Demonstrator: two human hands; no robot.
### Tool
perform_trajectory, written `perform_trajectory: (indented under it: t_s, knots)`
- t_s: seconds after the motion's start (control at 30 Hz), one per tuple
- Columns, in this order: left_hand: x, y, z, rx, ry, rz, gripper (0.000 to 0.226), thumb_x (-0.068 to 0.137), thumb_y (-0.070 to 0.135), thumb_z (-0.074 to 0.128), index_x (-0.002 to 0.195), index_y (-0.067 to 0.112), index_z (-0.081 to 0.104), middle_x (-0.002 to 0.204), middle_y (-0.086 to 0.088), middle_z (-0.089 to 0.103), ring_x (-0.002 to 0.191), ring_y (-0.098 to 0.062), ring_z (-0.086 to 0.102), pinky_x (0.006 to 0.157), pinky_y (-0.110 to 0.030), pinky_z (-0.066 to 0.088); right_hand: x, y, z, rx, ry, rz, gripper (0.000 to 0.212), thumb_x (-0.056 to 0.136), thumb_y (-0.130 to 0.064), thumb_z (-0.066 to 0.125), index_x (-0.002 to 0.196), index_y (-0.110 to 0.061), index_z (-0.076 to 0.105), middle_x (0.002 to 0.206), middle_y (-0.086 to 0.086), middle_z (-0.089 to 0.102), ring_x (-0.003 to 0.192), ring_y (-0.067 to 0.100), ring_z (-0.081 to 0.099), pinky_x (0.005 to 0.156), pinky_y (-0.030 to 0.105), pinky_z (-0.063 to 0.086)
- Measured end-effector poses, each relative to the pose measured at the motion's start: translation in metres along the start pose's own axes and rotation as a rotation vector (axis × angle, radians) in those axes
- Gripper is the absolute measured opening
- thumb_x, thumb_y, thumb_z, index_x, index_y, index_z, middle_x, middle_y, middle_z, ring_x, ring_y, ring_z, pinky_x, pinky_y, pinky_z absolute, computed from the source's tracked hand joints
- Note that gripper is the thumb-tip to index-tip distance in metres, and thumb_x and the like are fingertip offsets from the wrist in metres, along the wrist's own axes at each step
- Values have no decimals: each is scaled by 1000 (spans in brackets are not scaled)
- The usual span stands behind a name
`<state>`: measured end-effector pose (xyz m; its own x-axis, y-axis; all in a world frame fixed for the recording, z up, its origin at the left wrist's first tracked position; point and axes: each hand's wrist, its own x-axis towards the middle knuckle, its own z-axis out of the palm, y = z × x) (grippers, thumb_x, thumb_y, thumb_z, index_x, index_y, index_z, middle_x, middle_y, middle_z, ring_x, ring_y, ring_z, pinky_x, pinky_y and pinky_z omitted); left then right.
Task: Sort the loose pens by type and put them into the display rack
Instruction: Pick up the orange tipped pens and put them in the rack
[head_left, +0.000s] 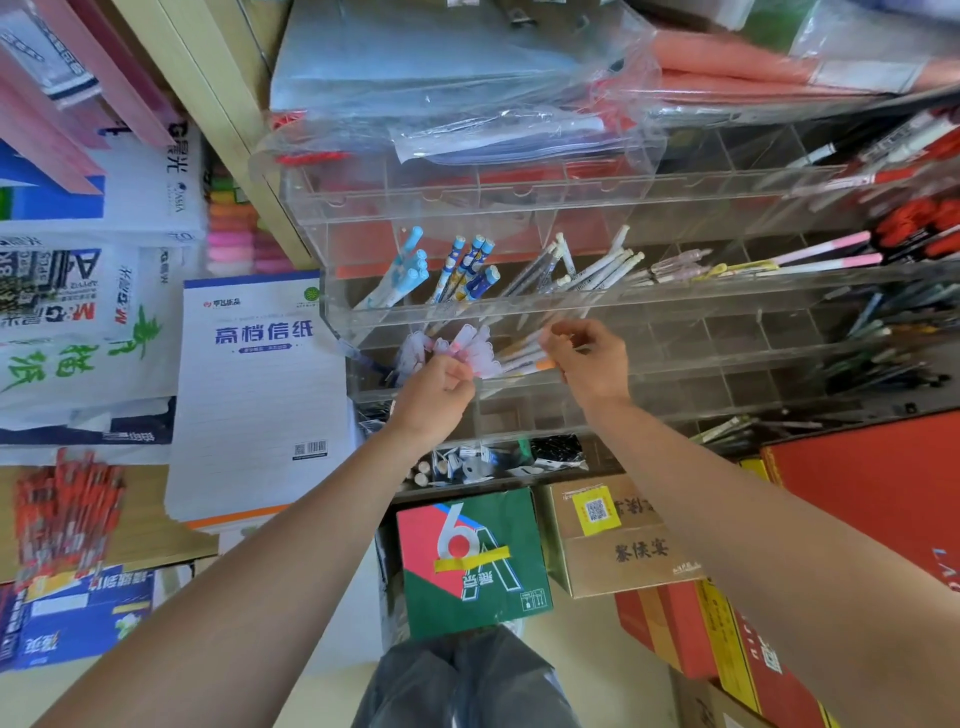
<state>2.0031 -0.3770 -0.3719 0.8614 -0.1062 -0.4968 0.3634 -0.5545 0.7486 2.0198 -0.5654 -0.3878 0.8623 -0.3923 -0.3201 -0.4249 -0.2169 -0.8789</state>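
Note:
A clear acrylic display rack (519, 306) with tiers of compartments stands in front of me. One tier holds light-blue pens (402, 275), blue patterned pens (470, 267) and white pens (597, 270). My left hand (434, 400) is shut on a bunch of pale pink-capped pens (462, 348) in front of a lower compartment. My right hand (587, 364) pinches several orange-and-white pens (524, 356) that point left toward the pink bunch.
Pink and dark pens (826, 254) fill the rack's right side. Plastic-wrapped folders (467, 78) lie on top of the rack. Paper reams and a writing pad (260, 384) are to the left. Cardboard boxes (470, 561) sit on the floor below.

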Motion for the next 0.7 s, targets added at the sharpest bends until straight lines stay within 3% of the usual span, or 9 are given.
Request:
perform_trajectory:
  t_s: [0.1,0.2,0.33,0.4,0.53,0.7]
  knots:
    - [-2,-1,1,-5,-14,17,11,95,18,51,105,17,52,101,1,60,101,-21,61,90,-38,49,-2,-3,-3,-21,-28,0,32,76,-27,80,95,-25,55,89,0,57,76,17,58,71,32,53]
    - [-5,-6,0,-27,-12,31,7,96,17,50,102,19,53,106,0,61,95,-19,63,84,-34,49,-14,-8,-8,-45,-6,-19,43,79,-28,77,107,-17,47,85,-4,50,71,8,50,66,20,46]
    - [-18,-12,-3,-67,21,76,10,96,15,49,99,16,59,95,-2,67,72,-13,63,67,-22,47,-40,-9,-13,-75,30,-77,26,89,-24,65,106,-15,47,81,-6,48,70,6,46,62,15,41]
    - [-29,-18,-9,-74,29,104,12,97,14,49,97,16,60,88,-3,67,69,-14,62,69,-26,51,-56,-10,-10,-87,4,-113,11,93,-17,59,100,-17,51,80,-6,52,71,8,49,63,18,40]
    - [-53,-39,-32,-68,104,141,12,94,20,53,90,20,65,77,3,67,77,-17,65,75,-36,53,-91,-15,13,-146,-197,-235,12,89,-6,56,86,-18,59,73,-5,58,64,6,51,62,19,42]
    - [-92,-97,-97,-41,311,121,14,89,25,57,88,16,68,78,1,68,80,-21,65,75,-36,51,-150,-33,97,-211,-466,-271,10,90,-8,57,92,-15,62,74,-3,60,61,8,53,60,22,45]
